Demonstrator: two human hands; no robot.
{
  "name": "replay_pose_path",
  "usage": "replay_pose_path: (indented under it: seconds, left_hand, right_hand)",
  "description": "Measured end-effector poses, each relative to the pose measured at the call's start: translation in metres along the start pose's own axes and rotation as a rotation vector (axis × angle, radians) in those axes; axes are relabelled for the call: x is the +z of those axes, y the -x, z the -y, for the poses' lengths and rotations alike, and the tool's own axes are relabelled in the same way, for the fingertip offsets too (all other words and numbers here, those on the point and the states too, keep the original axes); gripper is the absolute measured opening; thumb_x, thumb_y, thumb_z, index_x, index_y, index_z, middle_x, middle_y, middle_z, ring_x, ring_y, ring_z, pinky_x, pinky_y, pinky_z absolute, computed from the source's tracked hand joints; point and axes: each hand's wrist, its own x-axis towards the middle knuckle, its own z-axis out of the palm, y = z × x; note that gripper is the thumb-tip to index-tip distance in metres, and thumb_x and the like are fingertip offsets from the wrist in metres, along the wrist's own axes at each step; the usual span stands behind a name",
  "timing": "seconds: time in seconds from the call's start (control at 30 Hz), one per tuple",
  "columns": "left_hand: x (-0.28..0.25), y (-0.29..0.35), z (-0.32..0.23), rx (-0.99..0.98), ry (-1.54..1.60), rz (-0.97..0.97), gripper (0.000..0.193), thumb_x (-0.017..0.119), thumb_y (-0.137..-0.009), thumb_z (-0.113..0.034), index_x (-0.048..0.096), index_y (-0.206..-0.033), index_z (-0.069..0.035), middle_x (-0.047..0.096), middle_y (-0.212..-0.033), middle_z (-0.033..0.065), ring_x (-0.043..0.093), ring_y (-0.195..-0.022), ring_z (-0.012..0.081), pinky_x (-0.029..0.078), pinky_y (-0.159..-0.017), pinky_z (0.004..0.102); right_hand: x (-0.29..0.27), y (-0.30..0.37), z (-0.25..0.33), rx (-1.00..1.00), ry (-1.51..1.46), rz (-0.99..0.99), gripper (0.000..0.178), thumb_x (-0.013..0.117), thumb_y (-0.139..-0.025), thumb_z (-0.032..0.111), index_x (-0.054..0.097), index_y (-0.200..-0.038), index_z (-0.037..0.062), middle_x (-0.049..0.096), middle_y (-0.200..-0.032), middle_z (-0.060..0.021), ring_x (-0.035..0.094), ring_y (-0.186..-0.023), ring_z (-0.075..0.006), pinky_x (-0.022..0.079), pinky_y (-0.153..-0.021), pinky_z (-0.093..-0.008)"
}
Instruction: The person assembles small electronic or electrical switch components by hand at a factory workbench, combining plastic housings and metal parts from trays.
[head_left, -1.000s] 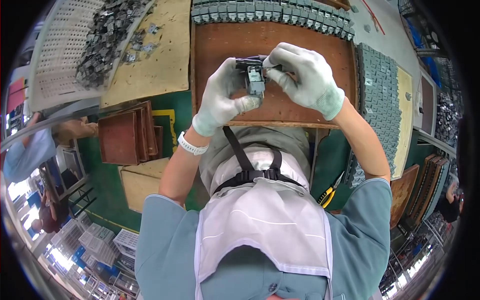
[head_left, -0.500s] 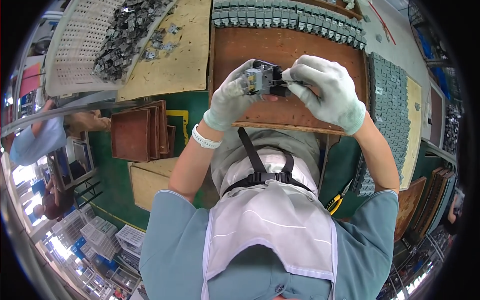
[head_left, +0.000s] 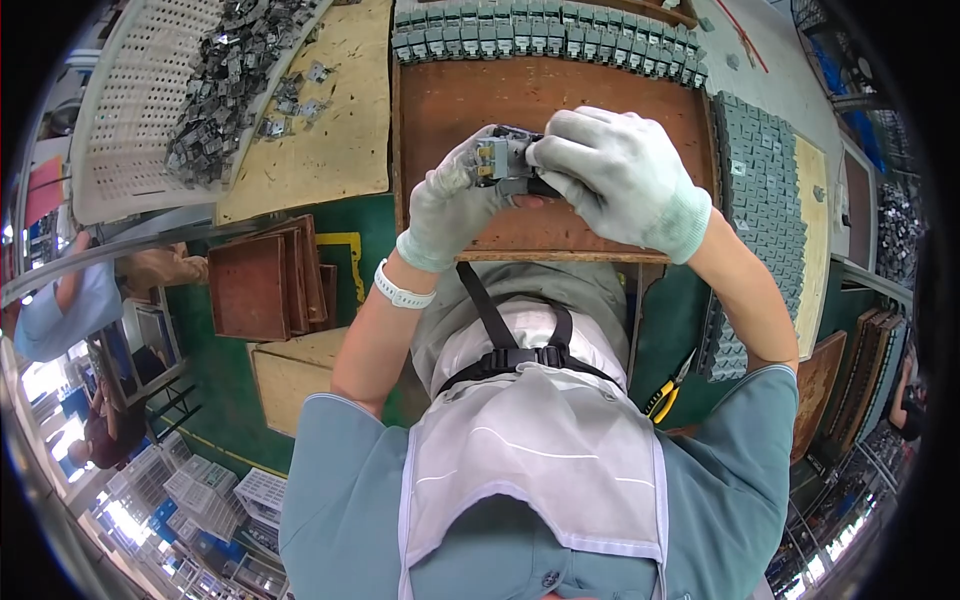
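Both my hands wear white knit gloves and meet over a shallow brown wooden tray (head_left: 640, 95). Wrapped in the fingers of my left hand (head_left: 448, 205) is a small grey block-shaped component (head_left: 494, 158), with a yellowish patch on its left side and darker parts on its right. My right hand (head_left: 620, 180) is closed, its fingertips pressed together against the component's right side. Whatever the right fingertips pinch is hidden behind them. Across the tray's far edge stand rows of similar grey components (head_left: 520, 38).
At far left, a white perforated basket (head_left: 125, 130) holds many small metal parts, some lying loose on a pale board (head_left: 345, 110). Grey parts (head_left: 755, 200) are packed densely at right. Yellow-handled pliers (head_left: 662, 398) are beside my right side. Stacked wooden trays (head_left: 255, 285) stand left.
My right hand has moved left, closing in on the component; the thin piece that showed between its fingertips is now covered. My left hand still holds the component. The whole view has shifted slightly.
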Motion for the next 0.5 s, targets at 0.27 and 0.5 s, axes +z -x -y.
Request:
replay_pose_path:
  seconds: [0.27, 0.5]
  left_hand:
    - [-0.002, -0.001, -0.003, -0.012, 0.017, -0.063, 0.052, 0.043, -0.100, -0.037, 0.055, -0.129, 0.004, 0.065, -0.120, 0.0184, 0.066, -0.106, 0.0323, 0.059, -0.080, 0.0438]
    - [-0.022, -0.005, -0.004, -0.030, 0.187, -0.065, 0.053, 0.045, -0.099, -0.037, 0.055, -0.128, 0.007, 0.062, -0.124, 0.0233, 0.066, -0.107, 0.0375, 0.059, -0.083, 0.0500]
  right_hand:
    - [-0.001, -0.016, -0.010, 0.011, 0.049, 0.232, 0.015, 0.066, -0.080, 0.011, 0.062, -0.094, 0.0067, 0.061, -0.088, -0.0089, 0.063, -0.086, -0.0314, 0.052, -0.070, -0.0419]
    - [-0.002, -0.020, -0.034, 0.173, -0.276, 0.283, 0.019, 0.070, -0.083, 0.012, 0.064, -0.098, 0.0029, 0.065, -0.091, -0.0119, 0.065, -0.084, -0.0303, 0.052, -0.074, -0.0382]
